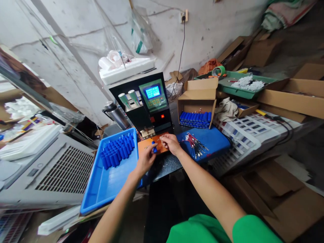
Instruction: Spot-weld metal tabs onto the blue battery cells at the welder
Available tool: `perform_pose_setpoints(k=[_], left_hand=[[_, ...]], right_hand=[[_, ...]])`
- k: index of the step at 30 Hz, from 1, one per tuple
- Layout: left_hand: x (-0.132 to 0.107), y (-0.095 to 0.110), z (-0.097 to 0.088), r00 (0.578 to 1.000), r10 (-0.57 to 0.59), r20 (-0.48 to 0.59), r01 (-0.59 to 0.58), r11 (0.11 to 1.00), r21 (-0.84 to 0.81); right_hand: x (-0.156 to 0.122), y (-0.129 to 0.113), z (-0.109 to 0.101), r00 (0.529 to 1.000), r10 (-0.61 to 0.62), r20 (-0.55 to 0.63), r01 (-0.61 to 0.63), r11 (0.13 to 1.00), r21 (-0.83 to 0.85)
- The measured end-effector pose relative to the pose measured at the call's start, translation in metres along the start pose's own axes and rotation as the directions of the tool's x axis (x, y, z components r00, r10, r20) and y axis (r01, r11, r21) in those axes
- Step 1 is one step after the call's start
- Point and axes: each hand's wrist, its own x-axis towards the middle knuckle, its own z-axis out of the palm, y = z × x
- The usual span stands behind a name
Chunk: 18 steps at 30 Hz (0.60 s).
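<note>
My left hand (146, 158) is closed on a blue battery cell (154, 147), holding it on the orange plate (144, 144) in front of the black spot welder (146, 108). My right hand (171, 142) is pinched next to the cell; what its fingertips hold is too small to make out. A blue tray (106, 185) with several blue cells (116, 150) lies left of my left hand. Right of my right hand, a bundle of red-and-black wires (194, 143) rests on a blue mat (215, 141).
An open cardboard box (198, 96) holds stacked blue cells behind the mat. A steel kettle (116, 114) stands left of the welder. A green tray (240, 88) of white parts, white crates and cardboard boxes fill the right side. A grey air cooler (50, 168) sits at left.
</note>
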Motion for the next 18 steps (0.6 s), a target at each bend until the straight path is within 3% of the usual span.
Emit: perform_pose_setpoints(k=[4,6,11,18], left_hand=[[0.007,0.000,-0.003,0.981,-0.157,-0.110,0.141,0.980,-0.139],[0.014,-0.002,-0.005,0.975,-0.196,-0.107,0.175,0.969,-0.175],[0.029,-0.002,-0.004,0.977,-0.189,-0.095,0.167,0.966,-0.195],[0.031,0.002,0.001,0.972,-0.221,-0.077,0.184,0.926,-0.328]], right_hand=[[0.000,0.000,0.002,1.000,-0.005,-0.026,0.005,1.000,-0.022],[0.000,0.000,0.004,0.999,-0.011,-0.031,0.010,0.999,-0.046],[0.001,0.002,0.005,0.999,-0.028,-0.039,0.023,0.993,-0.115],[0.003,0.004,0.007,0.995,-0.074,-0.072,0.059,0.981,-0.187]])
